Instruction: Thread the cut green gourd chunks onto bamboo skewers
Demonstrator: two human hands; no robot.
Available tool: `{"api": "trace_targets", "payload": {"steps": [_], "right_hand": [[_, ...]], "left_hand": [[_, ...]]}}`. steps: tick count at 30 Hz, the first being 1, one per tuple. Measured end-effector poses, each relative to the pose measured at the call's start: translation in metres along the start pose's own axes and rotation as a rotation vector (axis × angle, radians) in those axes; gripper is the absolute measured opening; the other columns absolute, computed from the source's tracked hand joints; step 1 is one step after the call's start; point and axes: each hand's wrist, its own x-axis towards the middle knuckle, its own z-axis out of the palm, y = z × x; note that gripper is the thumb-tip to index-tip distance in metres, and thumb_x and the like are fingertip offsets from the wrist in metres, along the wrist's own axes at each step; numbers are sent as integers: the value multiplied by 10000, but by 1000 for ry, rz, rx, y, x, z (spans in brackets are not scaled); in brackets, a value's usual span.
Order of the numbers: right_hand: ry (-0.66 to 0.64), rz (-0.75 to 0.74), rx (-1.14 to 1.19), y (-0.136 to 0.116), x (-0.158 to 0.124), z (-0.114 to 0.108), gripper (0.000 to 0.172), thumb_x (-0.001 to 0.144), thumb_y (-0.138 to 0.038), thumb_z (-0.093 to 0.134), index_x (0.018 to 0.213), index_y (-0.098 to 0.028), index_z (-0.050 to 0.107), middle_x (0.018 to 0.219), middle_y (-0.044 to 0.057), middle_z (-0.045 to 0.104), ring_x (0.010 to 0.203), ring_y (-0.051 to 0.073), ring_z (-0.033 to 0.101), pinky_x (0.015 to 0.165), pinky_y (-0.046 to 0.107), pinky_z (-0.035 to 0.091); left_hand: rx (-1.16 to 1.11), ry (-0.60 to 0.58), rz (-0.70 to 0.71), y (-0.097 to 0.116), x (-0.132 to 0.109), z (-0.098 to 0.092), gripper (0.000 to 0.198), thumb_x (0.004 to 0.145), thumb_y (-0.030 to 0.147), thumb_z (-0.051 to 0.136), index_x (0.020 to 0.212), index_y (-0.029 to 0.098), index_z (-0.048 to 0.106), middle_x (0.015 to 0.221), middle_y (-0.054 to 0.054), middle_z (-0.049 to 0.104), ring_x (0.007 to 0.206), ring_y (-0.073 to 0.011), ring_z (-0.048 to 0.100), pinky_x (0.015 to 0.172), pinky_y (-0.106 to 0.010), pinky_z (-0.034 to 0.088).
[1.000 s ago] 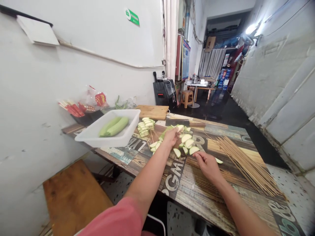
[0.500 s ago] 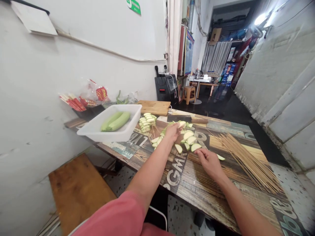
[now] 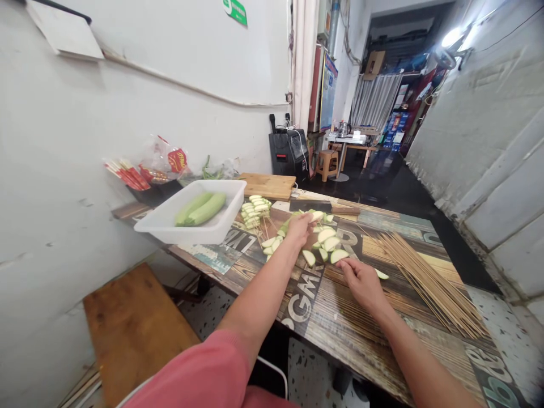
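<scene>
My left hand (image 3: 301,226) reaches over a pile of cut zucchini, its fingers closed on a pale zucchini slice (image 3: 317,216); whether a stick runs through it I cannot tell. My right hand (image 3: 360,279) pinches the edge of another zucchini slice (image 3: 339,255) nearer the front of the table. Between the hands lie several half-round slices (image 3: 326,234) with green skin. Left of them are threaded zucchini skewers (image 3: 255,211), their thin sticks pointing toward me. One single slice (image 3: 381,274) rests just beyond my right hand.
Bamboo sticks (image 3: 433,283) lie in a bundle at right. A cleaver (image 3: 312,205) lies behind the slices, near a wooden cutting board (image 3: 267,185). At left, a white plastic tub (image 3: 148,225) holds whole zucchini (image 3: 206,209). A wooden stool (image 3: 136,334) stands below.
Both hands keep nearly the same positions and grips. The view has shifted very slightly.
</scene>
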Motion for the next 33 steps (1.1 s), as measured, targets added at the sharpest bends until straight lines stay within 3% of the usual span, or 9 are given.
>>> {"api": "trace_targets", "payload": {"steps": [4, 13, 33], "right_hand": [[6, -21, 7, -2, 0, -1, 331, 788, -372, 403, 739, -164, 656, 612, 40, 626, 577, 174, 548, 566, 254, 389], [-8, -8, -11, 0, 0, 0, 349, 811, -365, 385, 777, -160, 666, 543, 18, 580, 538, 164, 522, 532, 244, 366], [-9, 48, 64, 3, -1, 2, 352, 808, -391, 389, 784, -157, 652, 508, 7, 545, 510, 159, 499, 487, 239, 342]], "left_hand": [[-5, 2, 3, 1, -2, 2, 25, 734, 85, 588, 728, 93, 565, 602, -41, 601, 436, -30, 482, 406, -120, 324], [-8, -4, 10, 2, -2, 2, 52, 738, 77, 577, 698, 97, 552, 576, -29, 582, 426, -29, 466, 399, -124, 313], [33, -43, 64, -3, -3, 3, 132, 681, 108, 676, 765, 112, 573, 551, 15, 541, 429, -34, 471, 420, -139, 310]]}}
